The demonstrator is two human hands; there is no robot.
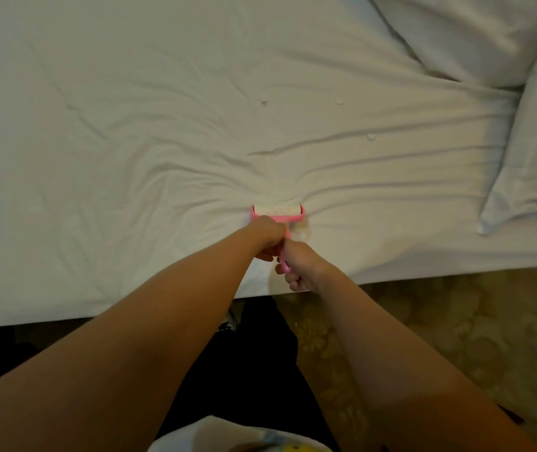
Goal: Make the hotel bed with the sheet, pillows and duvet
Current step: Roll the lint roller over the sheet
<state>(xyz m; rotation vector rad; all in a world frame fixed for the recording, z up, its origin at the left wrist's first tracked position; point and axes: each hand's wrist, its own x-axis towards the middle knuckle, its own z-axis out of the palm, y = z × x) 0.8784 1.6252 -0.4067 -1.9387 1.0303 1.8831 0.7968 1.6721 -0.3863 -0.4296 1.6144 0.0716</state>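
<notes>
A white sheet (162,125) covers the bed and is wrinkled, with creases fanning out from a pink lint roller (276,214) pressed on it near the bed's front edge. My left hand (265,234) grips the roller's pink handle just behind the head. My right hand (296,267) grips the handle's lower end. Two white pillows lie at the right: one pillow (462,37) at the top right corner and another pillow (534,151) along the right side. A few small lint specks (264,102) dot the sheet beyond the roller.
The bed's front edge (130,308) runs across the middle of the view. Patterned green carpet (456,337) lies below at the right. My dark clothing fills the space between my arms, and a white object (228,435) with something yellow shows at the bottom edge.
</notes>
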